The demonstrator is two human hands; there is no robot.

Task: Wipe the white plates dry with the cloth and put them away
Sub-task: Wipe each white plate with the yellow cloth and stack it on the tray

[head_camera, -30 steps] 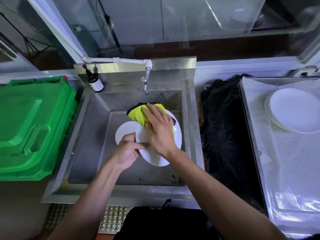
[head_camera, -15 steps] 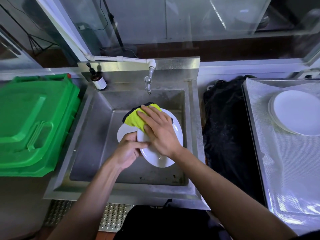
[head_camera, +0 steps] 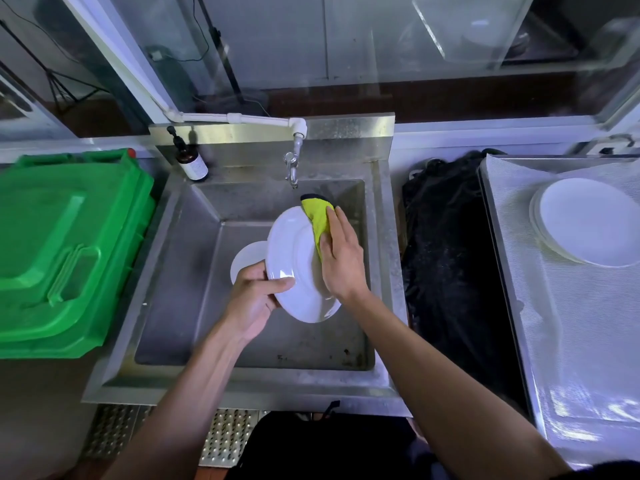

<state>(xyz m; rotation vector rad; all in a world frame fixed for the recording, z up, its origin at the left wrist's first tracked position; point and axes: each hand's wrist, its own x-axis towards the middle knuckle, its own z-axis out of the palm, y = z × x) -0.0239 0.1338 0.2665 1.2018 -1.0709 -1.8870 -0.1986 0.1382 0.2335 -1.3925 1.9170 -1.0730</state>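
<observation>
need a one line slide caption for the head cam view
Over the sink, left hand grips a white plate while right hand presses the yellow cloth against it.

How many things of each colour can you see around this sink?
White: 3, namely the held plate, the plate in the sink and a plate stack whose number I cannot tell.
Yellow: 1, the cloth.
Green: 1, the bin.
Brown: 1, the pump bottle.
Total: 6
</observation>
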